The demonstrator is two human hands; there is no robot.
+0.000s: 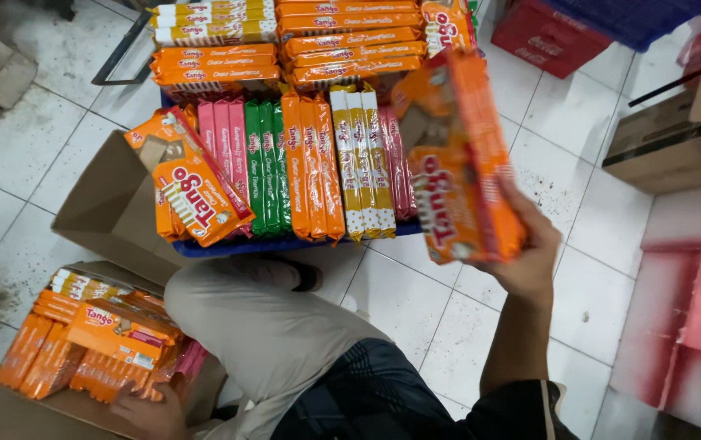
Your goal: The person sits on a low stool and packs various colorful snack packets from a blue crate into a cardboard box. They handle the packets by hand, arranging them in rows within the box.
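Observation:
My right hand (529, 261) is raised and grips a stack of orange wafer packs (460, 163), held upright over the white tiled floor. My left hand (151, 411) reaches down into a cardboard box (8, 415) at the lower left and rests on the orange wafer packs (102, 338) lying inside it; whether it grips one is unclear. In front of me a blue crate (285, 244) holds upright rows of pink, green, orange and yellow wafer packs (301, 163). A leaning orange pack (195, 191) stands at the crate's left end.
More orange packs (285, 41) are stacked behind the crate. An open cardboard flap (110, 208) lies left of it. A red crate (550, 37) and cardboard boxes (668, 143) stand at the right. My bent knee in beige cloth (261, 326) is in the middle.

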